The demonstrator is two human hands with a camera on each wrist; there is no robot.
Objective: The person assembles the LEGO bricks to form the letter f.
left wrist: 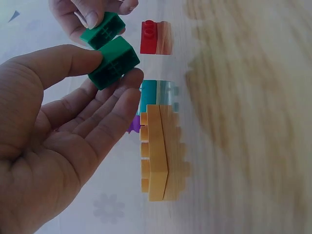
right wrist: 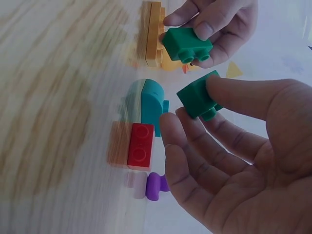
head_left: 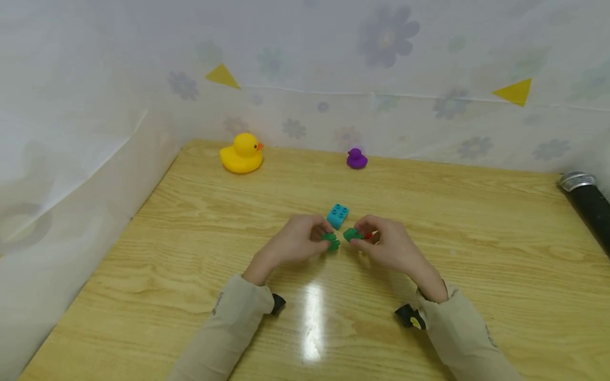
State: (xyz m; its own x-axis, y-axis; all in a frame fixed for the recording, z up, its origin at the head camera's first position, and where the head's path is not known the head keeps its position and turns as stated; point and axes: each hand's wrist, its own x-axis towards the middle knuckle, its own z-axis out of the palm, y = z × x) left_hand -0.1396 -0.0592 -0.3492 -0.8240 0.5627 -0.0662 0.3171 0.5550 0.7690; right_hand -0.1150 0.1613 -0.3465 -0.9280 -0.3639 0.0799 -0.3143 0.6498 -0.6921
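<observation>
My left hand (head_left: pixel 297 238) pinches a green toy building brick (left wrist: pixel 114 63) between thumb and fingers. Opposite it, my right hand (head_left: pixel 393 246) pinches a second green brick (right wrist: pixel 199 97). The two bricks are held just above the table, close together but apart in the head view. A teal brick (head_left: pixel 338 215) with a curved side sits on the tabletop just beyond the hands. On the table by the right hand stands a red brick (right wrist: pixel 140 146), mostly hidden in the head view. A long orange-yellow brick (left wrist: pixel 157 156) lies by the left hand, hidden from the head camera.
At the back of the wooden table (head_left: pixel 167 211) stand a yellow rubber duck (head_left: pixel 243 154) and a small purple duck (head_left: pixel 356 159). A black microphone (head_left: pixel 588 203) lies at the right edge. Flower-patterned white sheeting (head_left: pixel 324 63) hangs behind and on the left.
</observation>
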